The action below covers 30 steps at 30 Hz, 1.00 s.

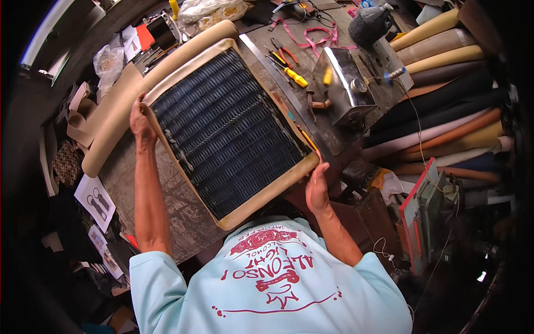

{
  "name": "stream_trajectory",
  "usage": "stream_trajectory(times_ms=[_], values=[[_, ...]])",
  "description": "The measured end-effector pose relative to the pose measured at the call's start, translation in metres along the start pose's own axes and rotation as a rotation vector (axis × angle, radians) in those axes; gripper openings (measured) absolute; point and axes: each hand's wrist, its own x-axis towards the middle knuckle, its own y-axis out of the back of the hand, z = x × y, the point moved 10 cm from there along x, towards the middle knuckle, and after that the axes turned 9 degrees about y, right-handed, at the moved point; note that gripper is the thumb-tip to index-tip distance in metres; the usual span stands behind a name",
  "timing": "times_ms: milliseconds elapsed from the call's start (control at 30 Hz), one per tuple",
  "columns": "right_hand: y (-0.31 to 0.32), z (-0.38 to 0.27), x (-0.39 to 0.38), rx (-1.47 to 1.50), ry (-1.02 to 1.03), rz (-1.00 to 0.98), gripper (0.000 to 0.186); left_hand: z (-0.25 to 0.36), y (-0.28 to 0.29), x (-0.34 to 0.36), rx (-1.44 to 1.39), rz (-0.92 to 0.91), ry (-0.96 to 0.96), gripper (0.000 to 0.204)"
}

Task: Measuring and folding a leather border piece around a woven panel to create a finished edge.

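Note:
I hold up a rectangular panel of dark blue-black woven strips (228, 128) with a tan leather-like border, tilted over the workbench. My left hand (143, 125) grips its left edge near the upper corner. At the lower right corner, my right hand (318, 186) is closed on the border; part of its fingers is hidden behind the panel. Behind the panel's left side lies a long roll of tan material (111, 133). A metal ruler (258, 58) runs along the panel's right side, beside a yellow-handled screwdriver (296, 77) and red-handled pliers (286, 51).
Right of the panel are a hammer (317, 104), a shiny metal can (347, 83) and a dark jug (371, 25). Stacked material rolls (445, 53) fill the right side. Pink tape (317, 36) and plastic bags (211, 11) lie at the back. A printed sheet (95, 203) hangs at left.

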Motion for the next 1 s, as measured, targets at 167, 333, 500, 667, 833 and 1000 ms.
stream_trajectory(times_ms=[167,333,500,667,833,1000], values=[[-0.070,-0.046,0.128,-0.084,0.078,-0.182,0.085,0.021,0.144,-0.103,-0.214,0.259,-0.087,0.038],[-0.120,0.009,0.238,-0.165,-0.122,-0.485,0.111,-0.022,0.147,-0.270,-0.016,0.520,0.157,0.034],[-0.085,-0.023,0.169,-0.327,0.078,-0.536,0.086,-0.082,0.198,-0.344,0.033,0.693,0.237,0.028],[0.084,-0.092,0.092,-1.266,0.419,-0.247,0.024,-0.070,0.158,-0.350,-0.004,0.578,0.181,0.037],[0.133,-0.063,0.120,-1.534,0.386,-0.425,0.019,-0.065,0.147,-0.356,0.013,0.463,0.133,0.039],[0.144,-0.045,0.150,-1.585,0.376,-0.538,0.025,-0.062,0.138,-0.359,0.021,0.437,0.113,0.047]])
